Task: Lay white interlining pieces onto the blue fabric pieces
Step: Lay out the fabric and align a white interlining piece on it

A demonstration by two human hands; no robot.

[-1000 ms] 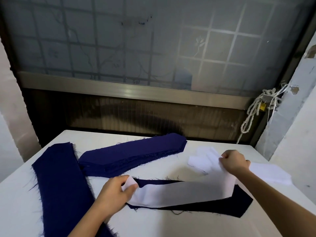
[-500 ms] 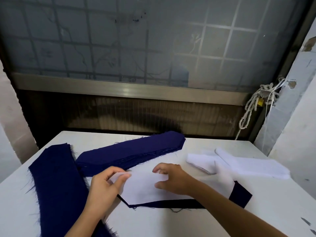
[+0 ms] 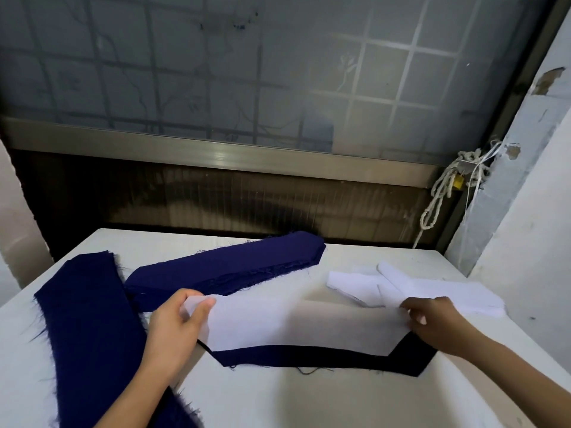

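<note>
Your left hand (image 3: 174, 332) and right hand (image 3: 432, 322) fingers (image 3: 202, 305) pinch opposite ends of 1 white interlining piece (image 3: 293, 325): taut, so you square it over the blue fabric piece (image 3: 309, 359).

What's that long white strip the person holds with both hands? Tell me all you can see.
The white interlining piece is a long, thin strip that looks like soft non-woven cloth, with angled ends. It lies stretched across the blue fabric piece, whose near edge and right corner show beyond it. The left hand pinches its lifted left end, the right hand its right end.
</note>
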